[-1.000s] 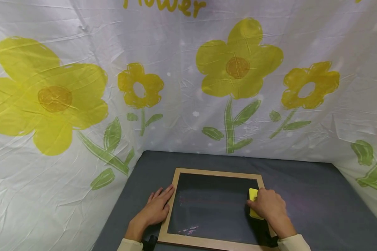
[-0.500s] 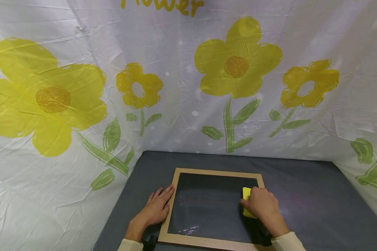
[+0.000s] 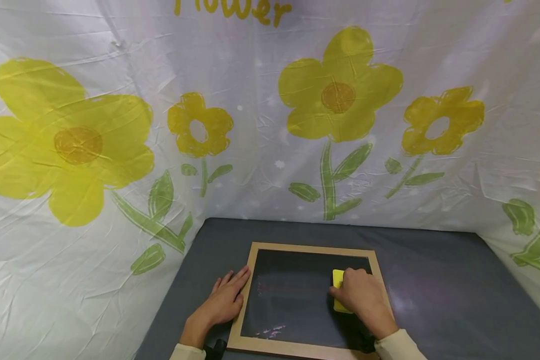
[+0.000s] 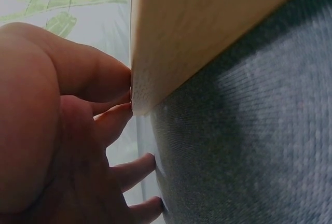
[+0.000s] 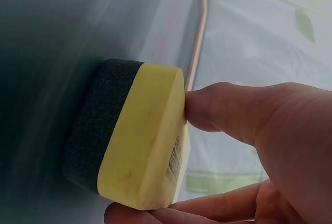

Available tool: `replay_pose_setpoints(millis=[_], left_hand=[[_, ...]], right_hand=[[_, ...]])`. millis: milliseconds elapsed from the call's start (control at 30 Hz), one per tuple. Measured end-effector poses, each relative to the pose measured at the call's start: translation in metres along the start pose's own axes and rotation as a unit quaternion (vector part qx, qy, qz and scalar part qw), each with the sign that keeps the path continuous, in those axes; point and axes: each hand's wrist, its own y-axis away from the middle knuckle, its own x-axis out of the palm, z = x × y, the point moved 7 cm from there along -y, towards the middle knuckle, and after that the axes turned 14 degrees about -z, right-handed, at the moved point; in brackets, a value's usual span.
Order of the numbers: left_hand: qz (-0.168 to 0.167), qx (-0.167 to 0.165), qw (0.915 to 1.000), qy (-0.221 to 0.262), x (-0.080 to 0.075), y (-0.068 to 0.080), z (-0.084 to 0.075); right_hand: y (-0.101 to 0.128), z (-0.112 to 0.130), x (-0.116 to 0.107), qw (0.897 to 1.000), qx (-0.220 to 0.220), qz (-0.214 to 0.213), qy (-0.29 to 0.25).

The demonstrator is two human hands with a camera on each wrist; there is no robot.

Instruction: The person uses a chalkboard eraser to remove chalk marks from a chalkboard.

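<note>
A blackboard [image 3: 292, 310] in a light wooden frame lies on the dark cloth. My right hand [image 3: 363, 296] grips a yellow board eraser [image 3: 338, 279] over the right part of the board. In the right wrist view the eraser [image 5: 142, 136] has its black felt side against the board, with the thumb on its yellow back and fingers along its lower side. My left hand [image 3: 222, 300] rests with fingers extended at the left side of the wooden frame [image 3: 239, 320]. The left wrist view shows thumb and fingertips touching the frame's edge [image 4: 171, 37], other fingertips on the cloth.
Pink and white chalk marks [image 3: 271, 331] show at the board's lower left, with faint reddish smears [image 3: 274, 287] further up. The dark grey cloth [image 3: 441, 285] covers the table. Behind it hangs a white curtain [image 3: 261, 165] printed with yellow flowers.
My right hand has slid the eraser leftward, from the board's right edge toward its middle. The left hand stays at the frame, and the chalk marks look the same.
</note>
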Motion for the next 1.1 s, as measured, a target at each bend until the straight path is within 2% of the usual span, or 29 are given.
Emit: replay_pose_setpoints(millis=[767, 1100], left_hand=[[0.010, -0.002, 0.9999, 0.003, -0.001, 0.000, -0.003], [0.001, 0.000, 1.0000, 0.003, -0.001, 0.001, -0.003]], right_hand=[[0.001, 0.044, 0.015, 1.000, 0.005, 0.018, -0.024], [0.001, 0.062, 0.018, 0.999, -0.011, 0.016, -0.031]])
